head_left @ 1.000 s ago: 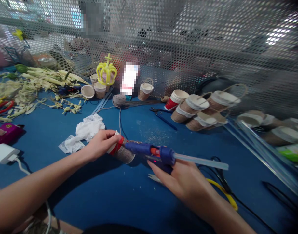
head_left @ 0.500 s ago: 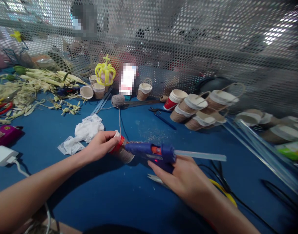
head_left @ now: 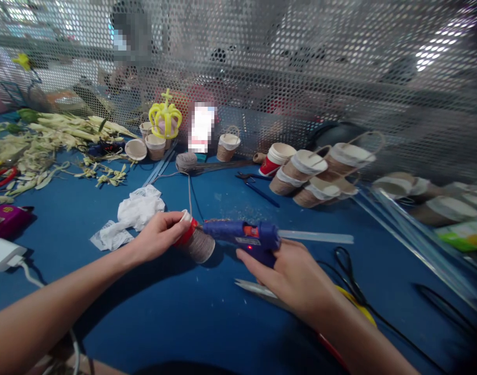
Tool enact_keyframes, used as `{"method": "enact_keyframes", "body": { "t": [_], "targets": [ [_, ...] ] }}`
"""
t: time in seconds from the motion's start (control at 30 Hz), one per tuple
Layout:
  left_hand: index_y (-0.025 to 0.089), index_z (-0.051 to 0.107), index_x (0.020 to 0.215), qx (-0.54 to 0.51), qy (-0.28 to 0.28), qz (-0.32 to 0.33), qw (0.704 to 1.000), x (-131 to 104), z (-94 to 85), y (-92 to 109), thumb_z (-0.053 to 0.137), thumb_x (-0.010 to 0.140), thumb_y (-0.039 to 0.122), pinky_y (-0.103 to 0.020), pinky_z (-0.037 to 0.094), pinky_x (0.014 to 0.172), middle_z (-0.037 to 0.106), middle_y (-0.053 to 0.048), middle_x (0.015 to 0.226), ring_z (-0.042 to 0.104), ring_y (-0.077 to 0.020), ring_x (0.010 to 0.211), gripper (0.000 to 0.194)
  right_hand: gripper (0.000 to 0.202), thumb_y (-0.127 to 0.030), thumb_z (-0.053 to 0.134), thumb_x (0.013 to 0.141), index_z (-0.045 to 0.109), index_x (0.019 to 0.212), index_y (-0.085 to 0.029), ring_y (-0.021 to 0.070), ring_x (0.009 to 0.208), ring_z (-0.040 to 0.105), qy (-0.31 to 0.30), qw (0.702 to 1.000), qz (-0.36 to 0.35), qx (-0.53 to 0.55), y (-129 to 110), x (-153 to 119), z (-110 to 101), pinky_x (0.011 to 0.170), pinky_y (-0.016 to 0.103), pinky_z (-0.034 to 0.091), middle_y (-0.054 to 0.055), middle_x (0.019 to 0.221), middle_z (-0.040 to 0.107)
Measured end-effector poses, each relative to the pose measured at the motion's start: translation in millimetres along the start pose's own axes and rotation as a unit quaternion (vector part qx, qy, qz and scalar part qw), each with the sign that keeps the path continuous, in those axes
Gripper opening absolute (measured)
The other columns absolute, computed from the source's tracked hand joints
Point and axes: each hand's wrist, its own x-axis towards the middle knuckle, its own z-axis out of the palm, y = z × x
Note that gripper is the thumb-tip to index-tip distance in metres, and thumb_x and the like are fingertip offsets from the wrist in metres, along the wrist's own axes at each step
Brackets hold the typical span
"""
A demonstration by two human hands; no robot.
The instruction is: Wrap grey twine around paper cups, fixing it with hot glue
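My left hand [head_left: 160, 234] is closed on the rim end of a small paper cup [head_left: 200, 246], which lies tilted on its side. Grey cord is wound round the cup's lower part, and red shows near the rim. From the cup a strand of cord runs back to a ball of grey cord [head_left: 186, 162]. My right hand [head_left: 291, 271] grips a blue hot glue gun [head_left: 238, 233], with a clear glue stick [head_left: 316, 236] jutting from its rear and a red light lit. The gun's nozzle is at the cup's red band; whether it touches I cannot tell. Scissors [head_left: 258, 289] lie under my right hand.
Crumpled white tissue [head_left: 140, 208] lies left of the cup. Blue-handled pliers [head_left: 258, 188] and several cord-wrapped cups [head_left: 297, 169] stand behind at right. Clear glue sticks [head_left: 418, 234] lie far right. A white charger [head_left: 6, 252] is at left. A perforated metal screen [head_left: 262, 88] rises behind.
The glue gun has tilted up slightly and its nozzle has shifted a little along the red band. More of the cord-wound part shows. My left hand keeps its hold.
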Motion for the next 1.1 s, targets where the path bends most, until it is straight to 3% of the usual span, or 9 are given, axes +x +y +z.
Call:
{"method": "enact_keyframes", "body": {
  "t": [0.4, 0.6, 0.77, 1.1],
  "targets": [
    [0.011, 0.060, 0.073, 0.011, 0.007, 0.001, 1.000, -1.3, 1.6, 2.8, 0.042, 0.082, 0.041, -0.020, 0.033, 0.052, 0.053, 0.001, 0.060, 0.041, -0.0086, 0.053, 0.035, 0.016, -0.026, 0.048, 0.078, 0.060, 0.072, -0.017, 0.0166, 0.056, 0.059, -0.025, 0.999, 0.037, -0.009, -1.8, -2.0, -0.5, 0.056, 0.025, 0.045, 0.003, 0.061, 0.064],
    [0.010, 0.062, 0.079, 0.026, 0.004, 0.013, 1.000, -1.1, 0.7, 1.9, 0.043, 0.082, 0.040, -0.019, 0.034, 0.053, 0.056, 0.000, 0.064, 0.044, -0.0089, 0.056, 0.035, 0.019, -0.025, 0.048, 0.077, 0.058, 0.063, -0.018, 0.0164, 0.051, 0.057, -0.035, 0.999, 0.027, -0.004, -2.5, -0.6, -2.6, 0.055, 0.025, 0.044, 0.002, 0.054, 0.060],
    [0.010, 0.060, 0.074, 0.031, 0.002, 0.004, 1.000, -1.9, 1.3, 1.1, 0.040, 0.084, 0.041, -0.019, 0.034, 0.052, 0.053, 0.001, 0.061, 0.041, -0.0082, 0.054, 0.038, 0.018, -0.026, 0.047, 0.079, 0.061, 0.071, -0.017, 0.0157, 0.048, 0.056, -0.033, 0.998, 0.055, -0.006, -1.0, 0.4, -1.7, 0.053, 0.025, 0.043, 0.002, 0.053, 0.060],
    [0.011, 0.060, 0.078, 0.055, 0.004, 0.016, 0.998, -2.6, 1.8, 3.5, 0.039, 0.084, 0.039, -0.019, 0.033, 0.051, 0.054, 0.000, 0.064, 0.042, -0.0093, 0.056, 0.036, 0.015, -0.024, 0.049, 0.077, 0.062, 0.072, -0.017, 0.0181, 0.058, 0.061, -0.019, 0.999, 0.027, -0.007, -3.2, -0.7, -2.0, 0.058, 0.026, 0.046, 0.004, 0.062, 0.065]
  ]
}}
